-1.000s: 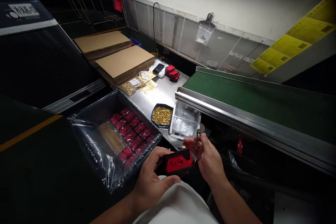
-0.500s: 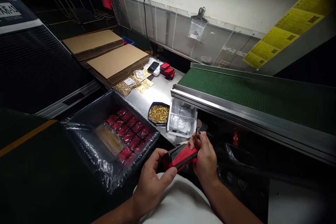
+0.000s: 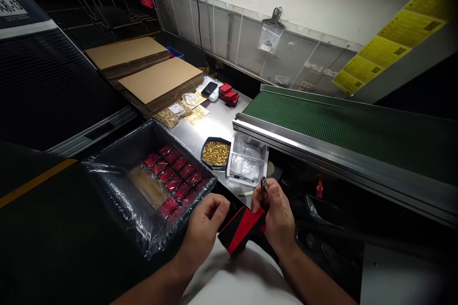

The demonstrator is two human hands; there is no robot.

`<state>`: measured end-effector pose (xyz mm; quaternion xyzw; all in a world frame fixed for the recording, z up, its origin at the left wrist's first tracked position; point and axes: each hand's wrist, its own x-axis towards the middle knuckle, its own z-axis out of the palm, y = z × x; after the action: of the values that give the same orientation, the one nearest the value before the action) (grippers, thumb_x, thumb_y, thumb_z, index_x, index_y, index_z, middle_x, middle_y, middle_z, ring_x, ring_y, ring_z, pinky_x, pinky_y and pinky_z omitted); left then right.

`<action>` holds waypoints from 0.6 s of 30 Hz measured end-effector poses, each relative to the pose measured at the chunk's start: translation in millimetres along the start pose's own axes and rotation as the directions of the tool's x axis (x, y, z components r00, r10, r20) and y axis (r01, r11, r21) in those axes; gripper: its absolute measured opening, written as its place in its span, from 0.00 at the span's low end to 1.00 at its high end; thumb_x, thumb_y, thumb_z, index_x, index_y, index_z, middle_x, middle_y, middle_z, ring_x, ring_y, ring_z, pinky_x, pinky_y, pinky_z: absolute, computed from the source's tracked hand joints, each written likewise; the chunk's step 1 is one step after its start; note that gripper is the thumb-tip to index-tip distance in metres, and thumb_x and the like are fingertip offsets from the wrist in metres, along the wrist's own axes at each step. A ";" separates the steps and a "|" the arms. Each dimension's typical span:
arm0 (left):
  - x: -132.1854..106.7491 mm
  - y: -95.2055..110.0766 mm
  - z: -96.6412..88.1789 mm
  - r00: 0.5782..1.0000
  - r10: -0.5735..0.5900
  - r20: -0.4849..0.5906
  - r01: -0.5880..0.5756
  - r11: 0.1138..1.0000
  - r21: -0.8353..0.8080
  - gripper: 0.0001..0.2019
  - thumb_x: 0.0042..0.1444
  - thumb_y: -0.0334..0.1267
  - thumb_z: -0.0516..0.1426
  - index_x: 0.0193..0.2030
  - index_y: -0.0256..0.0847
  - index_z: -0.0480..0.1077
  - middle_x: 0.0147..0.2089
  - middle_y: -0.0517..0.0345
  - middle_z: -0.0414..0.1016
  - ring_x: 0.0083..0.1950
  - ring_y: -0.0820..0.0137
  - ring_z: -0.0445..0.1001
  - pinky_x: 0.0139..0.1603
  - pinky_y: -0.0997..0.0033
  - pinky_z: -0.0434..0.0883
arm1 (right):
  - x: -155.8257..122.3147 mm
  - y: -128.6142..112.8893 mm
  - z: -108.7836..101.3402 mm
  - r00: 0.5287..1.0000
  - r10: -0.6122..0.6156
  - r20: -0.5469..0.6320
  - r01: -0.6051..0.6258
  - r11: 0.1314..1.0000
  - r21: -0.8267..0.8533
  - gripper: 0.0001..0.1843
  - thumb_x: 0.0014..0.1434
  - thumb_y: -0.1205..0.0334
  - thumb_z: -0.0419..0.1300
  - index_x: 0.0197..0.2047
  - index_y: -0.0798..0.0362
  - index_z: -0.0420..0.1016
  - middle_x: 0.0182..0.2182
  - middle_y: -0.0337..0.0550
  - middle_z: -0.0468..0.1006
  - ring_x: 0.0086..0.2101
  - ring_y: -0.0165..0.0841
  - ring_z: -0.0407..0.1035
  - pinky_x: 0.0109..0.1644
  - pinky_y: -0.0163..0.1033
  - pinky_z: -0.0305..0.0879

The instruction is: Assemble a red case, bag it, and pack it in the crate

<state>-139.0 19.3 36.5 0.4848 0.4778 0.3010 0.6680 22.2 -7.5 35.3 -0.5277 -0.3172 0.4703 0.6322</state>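
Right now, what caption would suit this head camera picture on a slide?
Both hands, left hand and right hand, grip a red-and-black part beside a lined bin of similar parts.

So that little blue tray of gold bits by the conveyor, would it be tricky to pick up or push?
Probably. The blue tray looks shallow and heaped with loose brass-coloured pieces, so tilting it would likely spill them. Packed with what looks like metal, it is probably heavy for its size. On the smooth steel table it would likely slide rather than tip.

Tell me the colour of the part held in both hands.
Red and black part, seen in the head view.
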 end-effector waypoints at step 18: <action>-4.5 -2.9 0.3 0.952 0.023 0.306 -0.042 0.998 0.056 0.40 0.48 0.41 0.70 0.66 0.49 0.57 0.61 0.50 0.67 0.60 0.58 0.68 0.63 0.58 0.66 | -12.6 -0.5 -2.8 0.968 -0.233 -0.096 0.225 0.970 -0.088 0.18 0.73 0.52 0.43 0.44 0.54 0.67 0.39 0.47 0.76 0.43 0.40 0.73 0.49 0.52 0.71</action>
<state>-140.5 14.2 35.3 0.5537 0.3697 0.2185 0.7135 20.4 -20.2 36.3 -0.5353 -0.3598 0.3530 0.6778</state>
